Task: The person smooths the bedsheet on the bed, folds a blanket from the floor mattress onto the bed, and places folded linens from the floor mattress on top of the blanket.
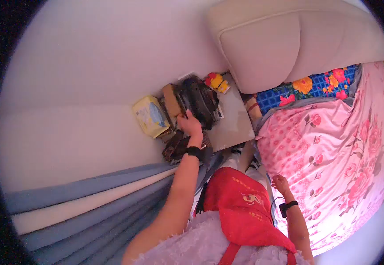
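My left hand [191, 125] reaches onto the small bedside table [237, 117], with fingers and thumb at the lower end of a brown, box-like item [171, 100]. Right beside that item stands a black leather-like bag [199, 99]. A yellow and blue soft packet [150, 116] lies on its other side. Below my left wrist is a dark brown patterned bag or strap [174, 148]. My right hand [281, 184] hangs by the bed's edge, its fingers loosely curled with nothing visible in them.
A red and yellow toy-like figure [217, 82] sits at the table's back corner. On the right is a bed with a pink floral sheet [320, 150] and padded headboard [262, 48]. Blue-grey curtains [112, 207] hang at lower left. I wear a red apron [240, 198].
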Tool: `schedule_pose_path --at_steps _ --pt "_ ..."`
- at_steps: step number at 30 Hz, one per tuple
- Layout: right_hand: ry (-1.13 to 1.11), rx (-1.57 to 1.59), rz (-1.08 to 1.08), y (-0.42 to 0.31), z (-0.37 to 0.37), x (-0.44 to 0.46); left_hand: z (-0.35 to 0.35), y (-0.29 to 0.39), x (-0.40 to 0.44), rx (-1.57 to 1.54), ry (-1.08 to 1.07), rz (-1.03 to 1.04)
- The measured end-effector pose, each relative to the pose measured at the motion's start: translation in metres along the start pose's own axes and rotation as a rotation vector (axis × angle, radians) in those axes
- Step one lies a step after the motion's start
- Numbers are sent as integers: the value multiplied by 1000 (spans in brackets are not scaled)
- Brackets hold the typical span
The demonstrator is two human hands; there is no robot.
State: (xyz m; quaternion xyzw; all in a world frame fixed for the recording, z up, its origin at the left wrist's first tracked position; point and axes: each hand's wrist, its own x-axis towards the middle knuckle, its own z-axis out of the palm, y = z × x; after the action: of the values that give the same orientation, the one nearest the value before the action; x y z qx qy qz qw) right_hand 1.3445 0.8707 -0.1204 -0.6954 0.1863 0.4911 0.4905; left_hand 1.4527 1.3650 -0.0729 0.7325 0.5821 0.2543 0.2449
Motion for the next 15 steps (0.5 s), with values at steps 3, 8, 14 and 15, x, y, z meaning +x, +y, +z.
schedule_pose_path --at_steps 3,8,14,15 --pt "46 -8 1 -19 6 -13 -32 38 -29 47 22 330" --pt "81 -341 -208 27 -18 -6 -18 92 -87 -51 -447 917" --pt "175 -13 -20 13 0 -48 80 102 -166 -179 -1005 1009" --pt "171 -314 -87 14 2 -57 99 101 -181 -178 -1057 1017"
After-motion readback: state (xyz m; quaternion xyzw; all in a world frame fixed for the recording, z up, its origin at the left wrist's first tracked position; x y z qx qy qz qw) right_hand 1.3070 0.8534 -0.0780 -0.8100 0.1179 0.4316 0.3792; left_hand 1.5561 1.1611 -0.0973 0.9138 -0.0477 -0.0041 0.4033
